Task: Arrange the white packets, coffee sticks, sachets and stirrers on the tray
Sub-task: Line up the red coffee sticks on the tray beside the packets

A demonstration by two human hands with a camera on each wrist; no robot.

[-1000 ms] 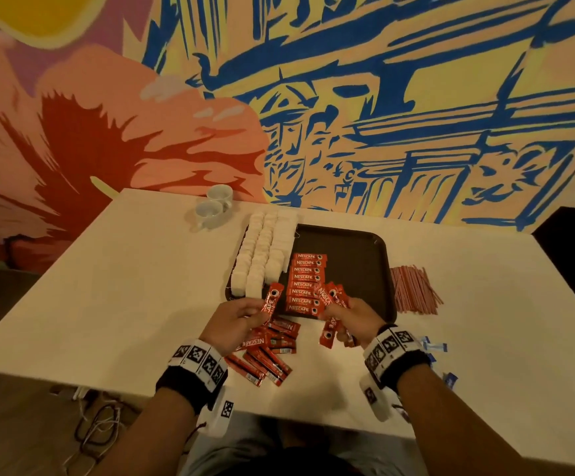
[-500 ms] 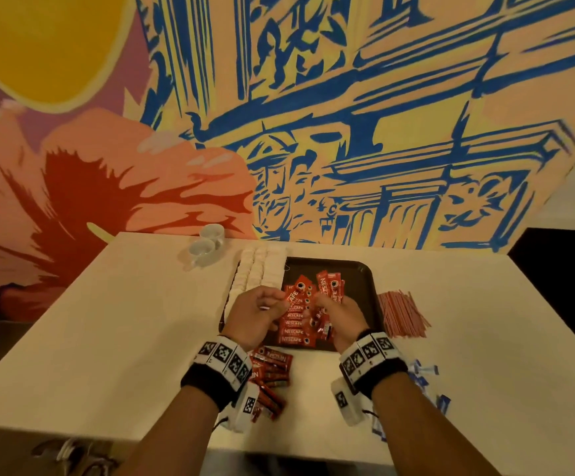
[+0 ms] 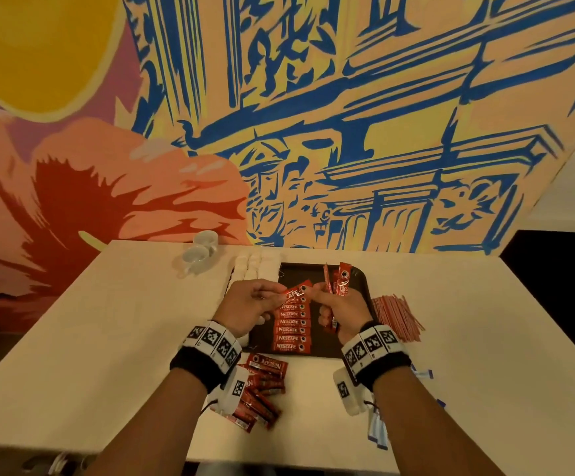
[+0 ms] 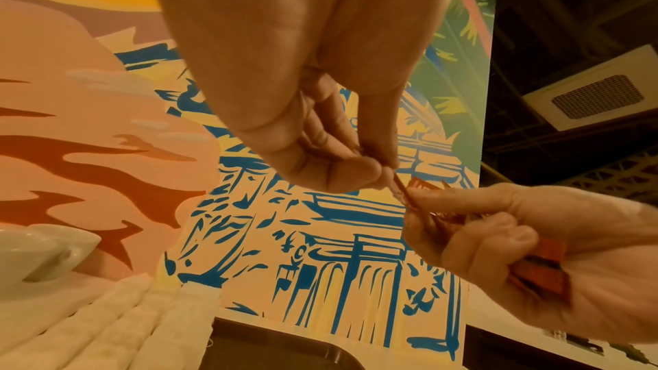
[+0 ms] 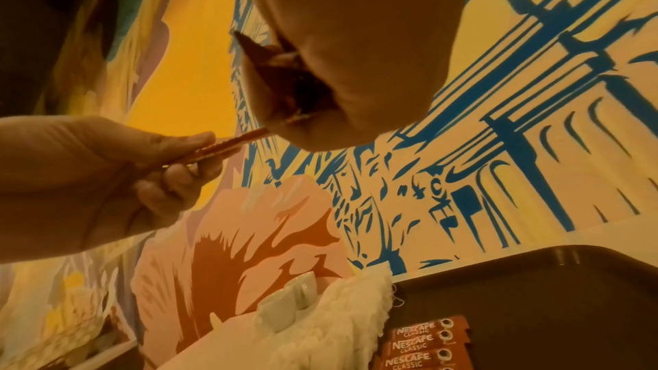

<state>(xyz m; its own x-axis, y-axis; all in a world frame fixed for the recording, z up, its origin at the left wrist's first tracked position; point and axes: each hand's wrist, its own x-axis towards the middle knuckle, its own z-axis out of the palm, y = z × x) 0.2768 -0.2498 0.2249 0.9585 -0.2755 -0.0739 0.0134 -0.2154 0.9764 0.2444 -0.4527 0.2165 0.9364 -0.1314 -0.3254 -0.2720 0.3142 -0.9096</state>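
Note:
A dark tray (image 3: pixel 358 283) lies on the white table, with white packets (image 3: pixel 250 269) lined along its left side and a column of red coffee sticks (image 3: pixel 291 329) beside them. My left hand (image 3: pixel 250 305) pinches one red coffee stick (image 3: pixel 296 292) just above that column. My right hand (image 3: pixel 339 309) grips a bundle of coffee sticks (image 3: pixel 339 281) that stand up from its fist over the tray. The two hands nearly touch. In the right wrist view the left hand (image 5: pixel 107 176) holds the stick (image 5: pixel 217 148) by its end.
More red coffee sticks (image 3: pixel 262 389) lie loose on the table near my left wrist. Red stirrers (image 3: pixel 397 317) are piled right of the tray. Blue sachets (image 3: pixel 378 427) lie under my right forearm. Two white cups (image 3: pixel 200 252) stand at the back left by the painted wall.
Both hands rose from the table edge to above the tray, carrying coffee sticks. The left hand now pinches a single stick next to the right hand's bundle. The head view tilted up.

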